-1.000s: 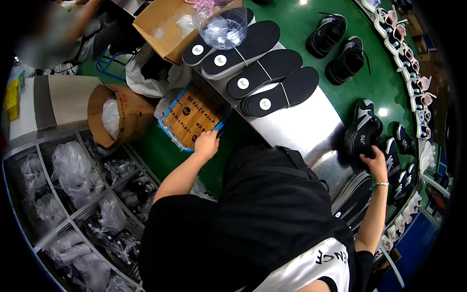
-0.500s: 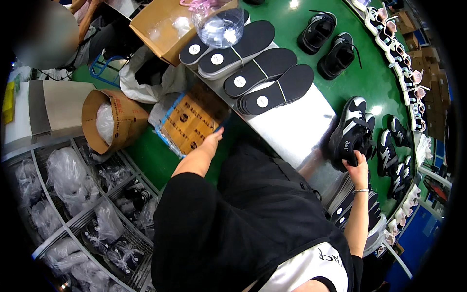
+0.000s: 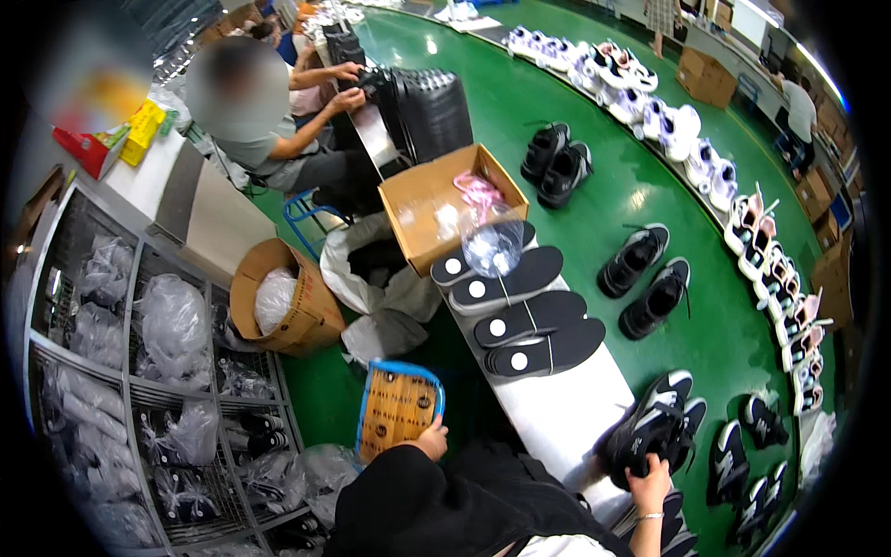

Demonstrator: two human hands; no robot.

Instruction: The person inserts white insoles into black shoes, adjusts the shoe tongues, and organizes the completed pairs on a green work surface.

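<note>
My left hand (image 3: pixel 431 438) is closed around the right edge of a stool (image 3: pixel 401 406) with a blue rim and a seat covered in brown printed tape. My right hand (image 3: pixel 652 487) grips the heel of a black and white sneaker (image 3: pixel 640 429) at the right side of a metal bench (image 3: pixel 548 413). Another dark shoe (image 3: pixel 692 422) stands just beyond it. On the bench lie bundles of black insoles (image 3: pixel 546 347) with round white stickers, banded together. More insoles (image 3: pixel 682 538) sit below my right wrist, partly hidden by it.
A cardboard box (image 3: pixel 418 227) and a clear plastic tub (image 3: pixel 493 249) stand at the bench's far end. A round carton (image 3: pixel 316 320) and wire shelves (image 3: pixel 130 371) of bagged shoes are at left. Black shoes (image 3: pixel 655 297) stand on the green floor; a curved line (image 3: pixel 687 139) carries pale sneakers. A co-worker (image 3: pixel 255 121) sits beyond.
My view has tilted up and turned, bringing the co-worker and far floor in. The stool now appears more upright, my left hand still at its edge. My right hand keeps hold of the sneaker.
</note>
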